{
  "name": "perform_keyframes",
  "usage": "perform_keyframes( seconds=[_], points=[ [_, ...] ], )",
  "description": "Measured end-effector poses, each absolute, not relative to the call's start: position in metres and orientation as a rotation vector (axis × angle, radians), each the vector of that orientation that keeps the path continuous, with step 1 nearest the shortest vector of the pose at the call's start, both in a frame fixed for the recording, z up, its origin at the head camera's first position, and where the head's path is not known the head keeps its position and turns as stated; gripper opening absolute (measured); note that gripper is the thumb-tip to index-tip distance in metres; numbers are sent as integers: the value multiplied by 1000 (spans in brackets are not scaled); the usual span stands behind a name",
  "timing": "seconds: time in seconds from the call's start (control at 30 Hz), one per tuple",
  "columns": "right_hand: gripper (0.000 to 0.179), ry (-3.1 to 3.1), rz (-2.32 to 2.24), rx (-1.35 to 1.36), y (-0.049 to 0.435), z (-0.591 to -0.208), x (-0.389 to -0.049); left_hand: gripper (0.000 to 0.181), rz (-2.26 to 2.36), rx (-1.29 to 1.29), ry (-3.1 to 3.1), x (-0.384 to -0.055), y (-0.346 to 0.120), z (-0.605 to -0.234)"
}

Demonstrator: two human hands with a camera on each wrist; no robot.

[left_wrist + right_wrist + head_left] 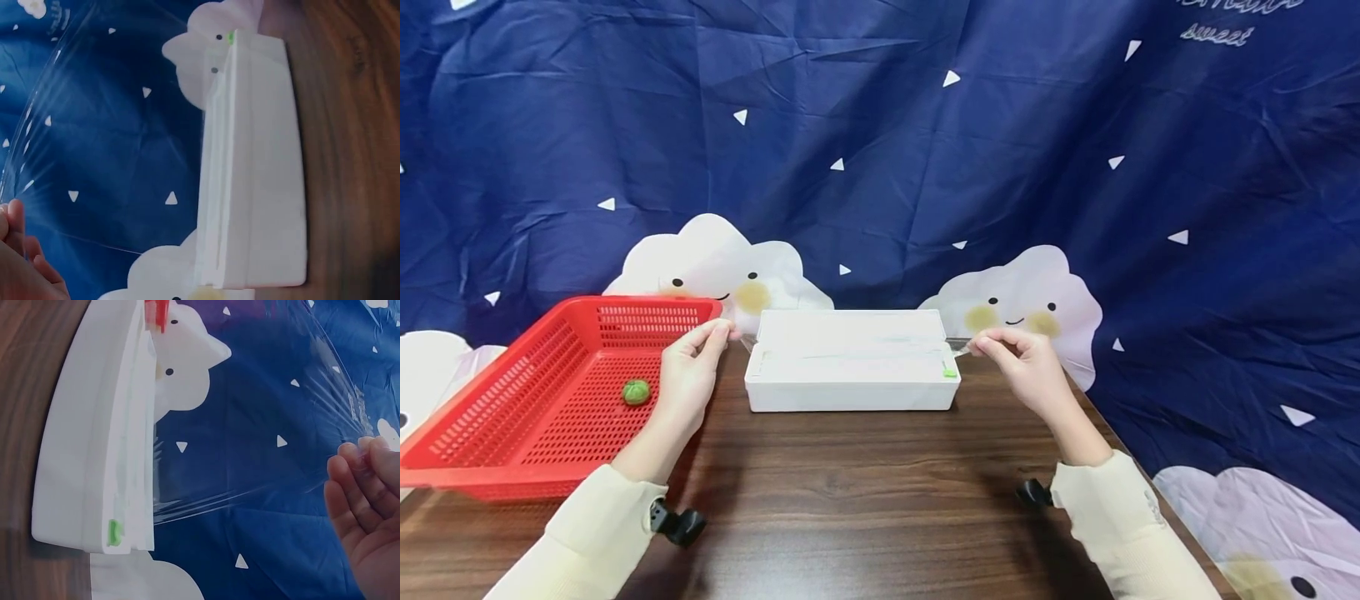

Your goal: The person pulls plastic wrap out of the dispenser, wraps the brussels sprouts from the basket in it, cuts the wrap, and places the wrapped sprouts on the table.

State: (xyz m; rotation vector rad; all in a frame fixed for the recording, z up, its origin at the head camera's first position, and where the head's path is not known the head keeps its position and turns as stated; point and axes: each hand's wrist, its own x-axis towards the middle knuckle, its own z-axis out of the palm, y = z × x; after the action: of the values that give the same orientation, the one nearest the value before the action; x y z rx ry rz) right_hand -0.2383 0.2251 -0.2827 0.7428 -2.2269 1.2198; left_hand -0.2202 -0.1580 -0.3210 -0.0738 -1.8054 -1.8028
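Observation:
A long white plastic-wrap dispenser box (pixel 853 396) stands on the table with its lid (pixel 850 325) raised and a small green slider (pixel 950 373) at its right end. Clear plastic wrap (pixel 250 481) stretches out of it, drawn taut between both hands. My left hand (pixel 691 367) pinches one corner of the film near the box's left end. At the right end, my right hand (pixel 1026 367) pinches the other corner between thumb and fingertips. In the left wrist view, the film's edge (pixel 28 125) runs up from the left fingertips.
A red plastic basket (pixel 505 475) sits at the left, close by the left forearm, with a small round green vegetable (pixel 636 392) inside. The dark wooden table (pixel 850 500) meets a blue curtain (pixel 880 150) with clouds and triangles behind the box.

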Motion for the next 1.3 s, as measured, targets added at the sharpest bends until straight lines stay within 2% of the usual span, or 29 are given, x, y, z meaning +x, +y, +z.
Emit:
perform_keyframes(
  seconds=[0.17,0.37,0.53,0.7,1.0,1.3],
  points=[
    [8,-2221,1193,778,229,-292,-224,25,-1808,-126,-1873,-203,-162,-329],
    [9,-2239,1168,801,230,-296,-208,18,-1830,-147,-1924,-186,-170,-337],
    [11,-2221,1136,829,230,-296,-202,23,-1849,-157,-1947,-179,-171,-338],
    [16,-2200,1139,900,234,-301,-196,16,-1832,-137,-2003,-169,-172,-341],
    [20,-2214,1173,1026,240,-312,-183,30,-1812,-162,-2138,-150,-178,-353],
    [28,-2226,1211,1128,246,-332,-173,28,-1783,-171,-2315,-133,-185,-367]
  ],
)
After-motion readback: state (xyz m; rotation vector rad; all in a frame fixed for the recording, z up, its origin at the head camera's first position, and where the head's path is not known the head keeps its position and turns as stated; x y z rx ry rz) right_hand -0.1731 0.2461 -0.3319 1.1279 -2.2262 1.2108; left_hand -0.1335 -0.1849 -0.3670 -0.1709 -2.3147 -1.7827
